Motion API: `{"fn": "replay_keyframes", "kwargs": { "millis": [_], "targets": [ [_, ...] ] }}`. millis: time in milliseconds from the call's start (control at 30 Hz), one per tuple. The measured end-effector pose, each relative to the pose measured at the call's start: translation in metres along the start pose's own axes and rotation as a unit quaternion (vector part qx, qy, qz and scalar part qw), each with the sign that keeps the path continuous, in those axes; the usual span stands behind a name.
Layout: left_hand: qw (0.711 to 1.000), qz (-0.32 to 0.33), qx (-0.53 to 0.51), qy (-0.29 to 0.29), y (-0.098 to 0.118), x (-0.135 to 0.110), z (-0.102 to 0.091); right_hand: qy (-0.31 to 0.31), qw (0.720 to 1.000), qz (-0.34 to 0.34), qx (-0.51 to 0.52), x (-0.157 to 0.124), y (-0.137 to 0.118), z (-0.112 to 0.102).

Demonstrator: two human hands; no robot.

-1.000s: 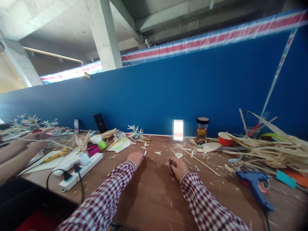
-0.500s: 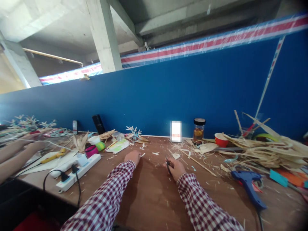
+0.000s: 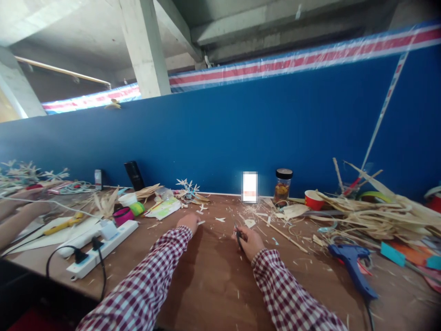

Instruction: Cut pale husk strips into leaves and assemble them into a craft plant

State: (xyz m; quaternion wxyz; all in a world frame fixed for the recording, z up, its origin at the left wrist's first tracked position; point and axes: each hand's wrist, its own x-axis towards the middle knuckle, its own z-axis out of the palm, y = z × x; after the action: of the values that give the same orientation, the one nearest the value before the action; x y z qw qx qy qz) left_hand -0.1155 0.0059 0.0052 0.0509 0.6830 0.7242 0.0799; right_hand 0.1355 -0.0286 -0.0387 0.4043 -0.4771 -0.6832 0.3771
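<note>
I have the left hand point(image 3: 187, 222) pinching a small pale strip point(image 3: 201, 222), which pokes out at its fingertips; my right hand point(image 3: 251, 242) has its fingers curled around a thin dark tool point(image 3: 237, 237); a pale pointy scrap point(image 3: 220, 219) lies between both hands' fingers; a blue glue gun point(image 3: 349, 256) lies well right of them.

1. White rectangle point(image 3: 250, 187), left of the jar point(image 3: 282, 190): face pixelated, unreadable.
2. Pale sliver point(image 3: 201, 222) at left hand point(image 3: 188, 222), left of the jar: too small to identify.
3. Dark tool point(image 3: 238, 237) in right hand point(image 3: 251, 242), nearer than the jar: partly finger-covered.
4. Co-worker's arms point(image 3: 25, 215), far left of the jar: cut by left edge.
</note>
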Motion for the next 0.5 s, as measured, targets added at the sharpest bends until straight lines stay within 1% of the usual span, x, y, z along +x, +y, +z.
{"fn": "replay_keyframes", "kwargs": {
  "millis": [167,300,400,500],
  "targets": [
    [0.998,-0.009,-0.066,0.006,0.005,0.002,-0.001,-0.005,1.000,0.000,0.013,0.000,0.001,0.001],
    [0.986,-0.010,-0.166,0.032,0.021,0.007,0.010,-0.013,0.999,0.002,0.029,0.001,0.001,0.002],
    [0.959,-0.014,-0.283,0.034,0.043,0.009,0.024,-0.019,0.999,0.009,0.040,0.002,0.001,0.003],
    [0.912,-0.021,-0.410,0.025,0.069,0.009,0.039,-0.020,0.998,0.016,0.048,0.001,0.001,0.003]
  ]
}}
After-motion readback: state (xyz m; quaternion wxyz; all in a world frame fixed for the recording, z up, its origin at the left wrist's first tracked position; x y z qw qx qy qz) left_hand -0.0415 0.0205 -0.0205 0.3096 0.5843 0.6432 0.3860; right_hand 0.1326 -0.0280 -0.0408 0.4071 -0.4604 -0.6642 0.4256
